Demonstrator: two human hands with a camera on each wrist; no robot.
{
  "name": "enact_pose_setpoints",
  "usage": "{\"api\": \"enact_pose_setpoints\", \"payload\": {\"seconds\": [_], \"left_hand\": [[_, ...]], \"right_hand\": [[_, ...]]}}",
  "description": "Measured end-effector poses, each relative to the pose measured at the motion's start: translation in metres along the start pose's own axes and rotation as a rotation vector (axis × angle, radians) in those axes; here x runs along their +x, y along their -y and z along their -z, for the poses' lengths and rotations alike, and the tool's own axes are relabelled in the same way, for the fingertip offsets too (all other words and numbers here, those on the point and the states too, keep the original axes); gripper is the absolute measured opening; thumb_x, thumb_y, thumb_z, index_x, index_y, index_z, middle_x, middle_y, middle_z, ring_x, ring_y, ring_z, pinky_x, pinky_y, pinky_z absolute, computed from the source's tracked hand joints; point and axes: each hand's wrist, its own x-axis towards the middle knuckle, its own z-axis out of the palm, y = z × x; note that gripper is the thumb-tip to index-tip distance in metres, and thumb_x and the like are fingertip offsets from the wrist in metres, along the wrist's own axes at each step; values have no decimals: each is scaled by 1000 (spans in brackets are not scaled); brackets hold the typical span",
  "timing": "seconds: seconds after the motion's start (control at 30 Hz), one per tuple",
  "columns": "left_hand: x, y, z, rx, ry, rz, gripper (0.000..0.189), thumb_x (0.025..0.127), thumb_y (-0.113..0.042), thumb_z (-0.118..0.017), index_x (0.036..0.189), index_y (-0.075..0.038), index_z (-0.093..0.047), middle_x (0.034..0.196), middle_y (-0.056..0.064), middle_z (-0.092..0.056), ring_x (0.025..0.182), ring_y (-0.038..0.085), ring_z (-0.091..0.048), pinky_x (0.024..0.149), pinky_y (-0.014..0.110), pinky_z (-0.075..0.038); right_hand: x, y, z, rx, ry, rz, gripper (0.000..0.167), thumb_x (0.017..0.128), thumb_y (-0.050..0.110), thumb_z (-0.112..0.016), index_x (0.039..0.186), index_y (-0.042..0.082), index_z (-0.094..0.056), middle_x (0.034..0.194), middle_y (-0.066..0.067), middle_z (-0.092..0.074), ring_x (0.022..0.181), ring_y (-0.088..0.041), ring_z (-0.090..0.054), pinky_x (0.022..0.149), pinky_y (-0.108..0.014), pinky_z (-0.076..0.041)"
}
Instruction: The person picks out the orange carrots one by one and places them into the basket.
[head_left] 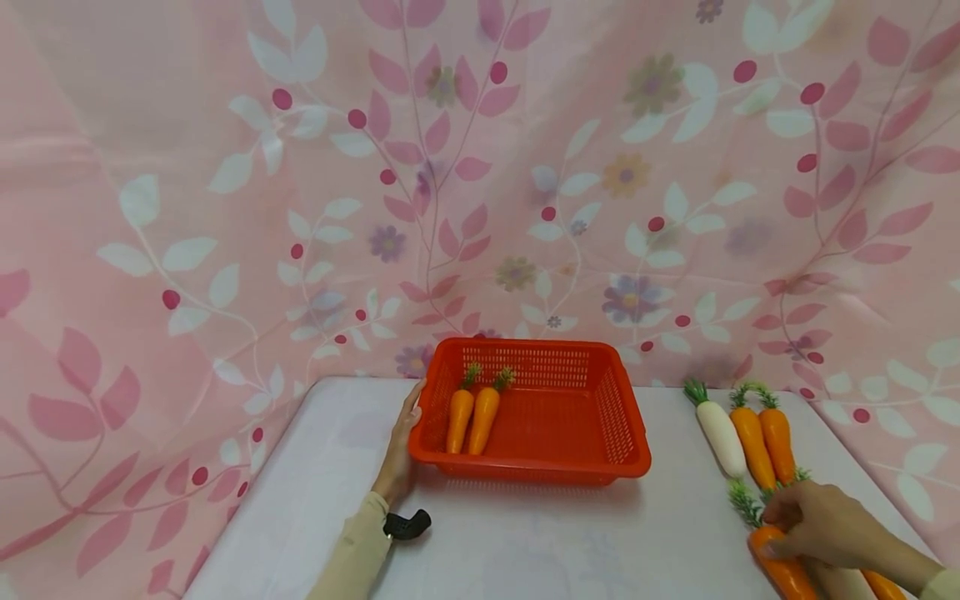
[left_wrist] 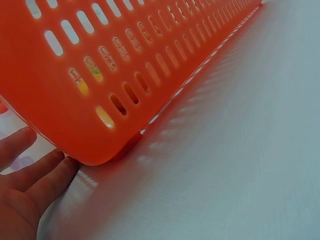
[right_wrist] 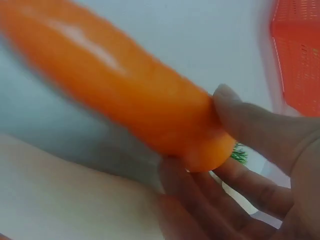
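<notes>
My right hand (head_left: 828, 527) pinches an orange carrot (head_left: 782, 567) near its leafy top, at the table's right side. In the right wrist view the thumb and fingers grip the thick end of that carrot (right_wrist: 125, 80), with a white radish (right_wrist: 65, 195) beside it. My left hand (head_left: 401, 442) rests against the left wall of a red-orange plastic basket (head_left: 525, 467). Its fingers (left_wrist: 52, 175) lie spread and fairly straight at the basket's corner in the left wrist view. Two carrots (head_left: 484, 419) lie side by side at the basket's left.
Behind the right hand lie a white radish (head_left: 722, 437) with green leaves and two more carrots (head_left: 752, 446). Another carrot (head_left: 885, 586) shows partly below the right hand. A pink floral cloth (head_left: 480, 208) hangs behind the white table (head_left: 540, 542).
</notes>
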Motion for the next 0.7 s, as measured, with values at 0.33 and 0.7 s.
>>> {"api": "enact_pose_setpoints", "payload": {"seconds": [0.33, 0.7], "left_hand": [[-1, -1, -1, 27, -15, 10, 53, 111, -52, -35, 164, -49, -30, 175, -11, -23, 161, 33, -27, 125, 62, -32], [-1, -1, 0, 19, 0, -9, 56, 112, -49, -33, 167, -42, -26, 176, -4, -21, 161, 37, -28, 124, 62, -33]], "right_hand": [[7, -12, -15, 43, 25, 33, 48, 84, 46, -88, 110, 7, -78, 97, 2, -75, 85, -18, -61, 79, -43, -61], [7, -12, -19, 69, 41, 3, 52, 84, 43, -88, 116, 2, -79, 101, -2, -77, 90, -19, -61, 85, -52, -59]]}}
